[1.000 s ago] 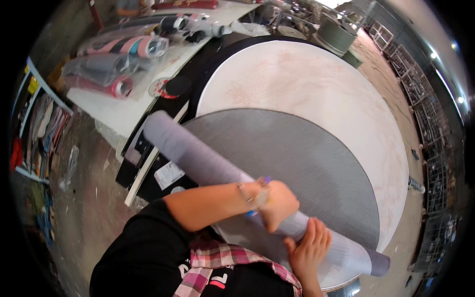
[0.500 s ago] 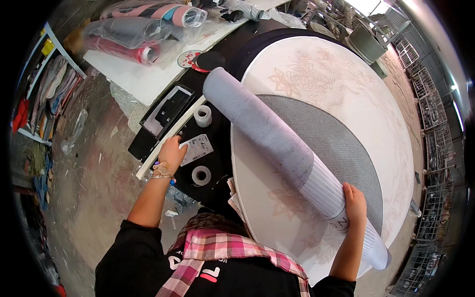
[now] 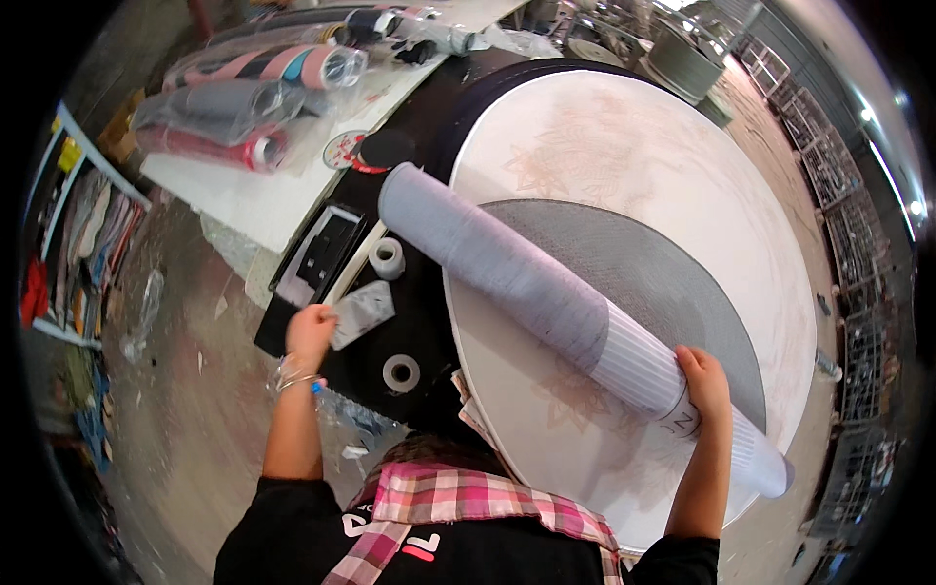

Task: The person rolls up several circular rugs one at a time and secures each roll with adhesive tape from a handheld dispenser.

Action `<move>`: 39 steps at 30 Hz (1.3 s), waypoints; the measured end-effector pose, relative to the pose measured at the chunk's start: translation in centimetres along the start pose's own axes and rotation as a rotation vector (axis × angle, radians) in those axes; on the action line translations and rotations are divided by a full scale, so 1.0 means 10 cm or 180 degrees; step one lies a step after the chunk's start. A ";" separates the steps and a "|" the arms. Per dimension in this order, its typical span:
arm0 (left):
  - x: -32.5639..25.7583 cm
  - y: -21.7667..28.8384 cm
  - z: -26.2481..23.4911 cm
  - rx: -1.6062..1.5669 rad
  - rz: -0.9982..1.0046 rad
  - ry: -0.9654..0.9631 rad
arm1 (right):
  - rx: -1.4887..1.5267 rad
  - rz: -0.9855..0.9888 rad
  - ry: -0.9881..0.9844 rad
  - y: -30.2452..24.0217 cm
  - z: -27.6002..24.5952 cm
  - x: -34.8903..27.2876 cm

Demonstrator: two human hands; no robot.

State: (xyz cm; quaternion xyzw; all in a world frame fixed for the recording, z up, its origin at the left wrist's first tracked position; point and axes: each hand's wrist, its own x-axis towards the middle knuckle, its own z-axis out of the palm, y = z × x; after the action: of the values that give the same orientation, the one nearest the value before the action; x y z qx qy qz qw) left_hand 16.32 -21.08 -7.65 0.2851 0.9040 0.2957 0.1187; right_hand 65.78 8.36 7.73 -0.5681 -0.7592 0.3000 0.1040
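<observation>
A long grey rolled rug lies diagonally across a round grey mat on a large round pale rug. My right hand rests on the roll near its lower, white-backed end, fingers curled over it. My left hand is at the left edge of the black table, pinching a flat grey-white sheet. Two tape rolls lie on the black surface close to that hand.
A black device sits on the table edge by my left hand. Several wrapped rolled rugs lie on a white table at upper left. Plastic scraps litter the concrete floor. Metal racks line the right side.
My left hand left the roll, reached to the table's left edge and now grips the flat sheet. My right hand slid along the roll. The view has shifted.
</observation>
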 end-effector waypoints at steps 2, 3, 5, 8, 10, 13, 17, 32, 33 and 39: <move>0.16 0.13 -0.54 -0.0074 0.0037 0.0381 | 0.0736 0.0034 -0.0134 0.16 -0.03 0.07; 0.25 0.17 -0.79 -0.0955 0.0035 0.0402 | 0.1107 0.0335 0.0121 0.13 -0.03 0.09; 0.40 0.68 -1.11 -0.2596 0.0299 0.0296 | 0.0453 0.0501 0.0469 0.10 -0.04 0.06; 0.70 1.36 -1.21 -0.2972 0.0969 -0.0168 | -0.0656 0.0561 0.0834 -0.21 0.04 -0.19; 1.00 1.77 -1.10 -0.1657 0.1538 -0.0439 | -0.1088 0.0489 0.0937 -0.29 0.13 -0.42; 1.36 2.30 -0.79 -0.0750 0.2150 -0.1091 | -0.1110 -0.0219 0.1435 -0.28 0.26 -0.73; 1.80 2.31 -0.36 -0.0302 0.2084 -0.2255 | -0.1303 -0.0612 0.1960 -0.39 0.34 -0.96; 2.19 0.84 -0.15 -0.0494 0.1633 -0.2173 | -0.1026 0.0625 0.0781 -0.40 0.09 -0.50; 1.91 1.27 -0.27 -0.1163 0.1097 -0.2005 | -0.0944 0.0680 0.0700 -0.37 0.06 -0.39; 0.33 2.75 -0.11 -0.0903 0.2508 0.0111 | -0.0981 0.0685 0.0122 0.07 -0.09 0.42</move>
State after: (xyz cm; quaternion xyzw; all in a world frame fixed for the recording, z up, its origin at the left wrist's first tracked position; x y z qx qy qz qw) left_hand 25.49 -1.46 9.64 0.5850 0.6779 0.4449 0.0193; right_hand 65.34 12.67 7.29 -0.6608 -0.7290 0.1787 -0.0025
